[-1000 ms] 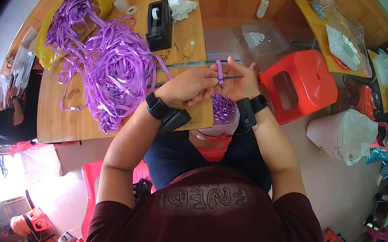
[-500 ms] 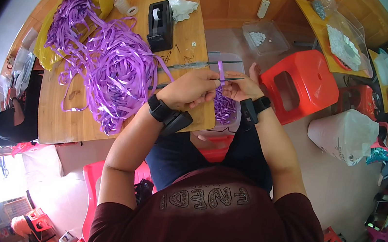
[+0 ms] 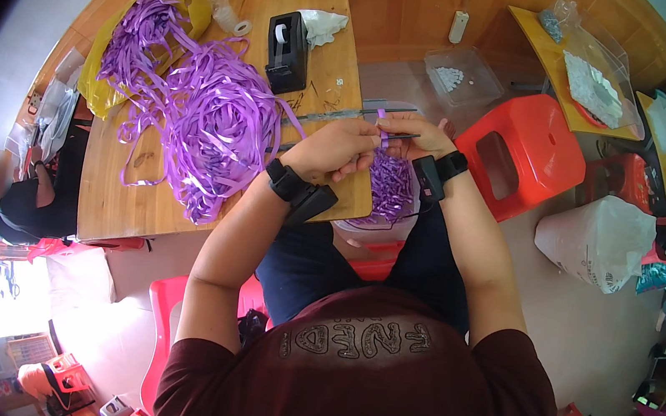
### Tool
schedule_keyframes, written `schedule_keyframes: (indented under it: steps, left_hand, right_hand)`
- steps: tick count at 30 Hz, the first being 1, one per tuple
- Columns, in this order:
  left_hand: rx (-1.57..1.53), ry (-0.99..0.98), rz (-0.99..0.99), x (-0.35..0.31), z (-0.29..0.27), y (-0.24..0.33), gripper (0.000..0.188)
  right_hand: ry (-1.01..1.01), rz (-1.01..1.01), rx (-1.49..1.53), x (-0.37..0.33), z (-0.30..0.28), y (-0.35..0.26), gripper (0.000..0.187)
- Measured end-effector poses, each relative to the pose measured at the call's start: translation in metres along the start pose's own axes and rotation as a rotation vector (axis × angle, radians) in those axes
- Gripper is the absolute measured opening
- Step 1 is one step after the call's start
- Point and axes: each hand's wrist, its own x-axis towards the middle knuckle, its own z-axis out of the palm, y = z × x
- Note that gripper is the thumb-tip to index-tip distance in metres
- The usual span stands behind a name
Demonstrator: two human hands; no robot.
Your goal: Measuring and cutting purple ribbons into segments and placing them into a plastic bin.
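Two thin dark rods stick out past the table's right edge. A short strip of purple ribbon [image 3: 385, 140] is looped around the near rod [image 3: 403, 136]. My left hand [image 3: 331, 147] is closed, thumb and fingertips pinching at the ribbon's left side. From the right, my right hand [image 3: 420, 134] is closed too, its fingertips pressed on the ribbon over the rod. Below the hands, a clear plastic box [image 3: 364, 227] holds many short purple ribbon pieces [image 3: 391, 186]. A large heap of purple ribbon [image 3: 218, 121] lies on the wooden table [image 3: 118, 209], left of my left hand.
A black tape dispenser [image 3: 287, 55] and a yellow bag [image 3: 97, 84] with more ribbon are on the table. At right stand a red stool [image 3: 539, 143], a white sack [image 3: 589, 242] and a clear bin [image 3: 472, 79] with white pieces. Another person [image 3: 27, 197] sits at far left.
The whole view has shifted slightly. My right hand has moved in closer to the left along the rod, its fingers now over the ribbon. My left hand stays pinched beside it.
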Motion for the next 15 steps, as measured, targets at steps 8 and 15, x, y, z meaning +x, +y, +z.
schedule_keyframes:
  steps: [8,15]
  left_hand:
    - [0.135,0.113,0.007,-0.024,0.000,0.000,0.030]
    - [0.280,0.319,0.110,-0.109,-0.034,-0.010,0.033]
  right_hand:
    - [0.119,-0.058,-0.010,-0.002,0.003,0.006,0.012]
    - [0.206,0.032,0.004,-0.002,0.018,-0.004,0.020]
